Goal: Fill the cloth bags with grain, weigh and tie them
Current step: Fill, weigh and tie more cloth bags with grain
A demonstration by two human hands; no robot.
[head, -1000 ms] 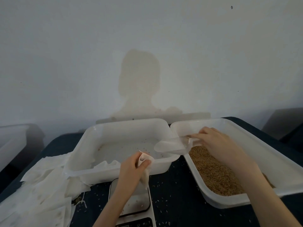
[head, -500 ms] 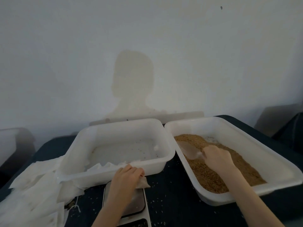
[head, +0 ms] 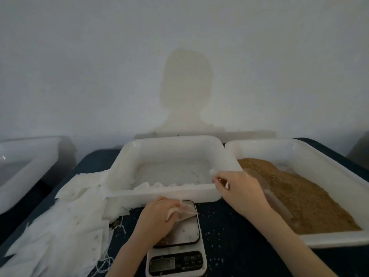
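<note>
No legible writing anywhere – only blurred pale symbols on the dark front panel of the scale [head: 175, 254] and a grey display too dim to read

Left hand [head: 157, 218] over the scale's platform, grip closed on a thin, crumpled white cloth bag [head: 184, 209] with its mouth spread toward the right; bag resting on the glossy pale platform with dark rounded edge, a few grains scattered there

Right hand [head: 237, 190] at the near right corner of the middle tray [head: 169, 193], fingers curled with the tips pinched together; too small to tell what, if anything, sits between them

Middle tray: white, smooth plastic, rounded corners, deep walls; a few rumpled cloth scraps along its near inside edge and stray specks on its floor

Right tray [head: 331, 168] of the same white plastic, touching the middle one, holding a sloped mound of fine brown grain [head: 295, 196]; translucent plastic scoop [head: 257, 176] lying on the grain just behind the right hand

Pile of flat white cloth bags [head: 65, 220] fanned out on the left – gauzy, with loose drawstrings trailing at the edge

Dark blue counter [head: 229, 246] sprinkled with pale grains; a third white tray [head: 24, 166] at far left
</note>
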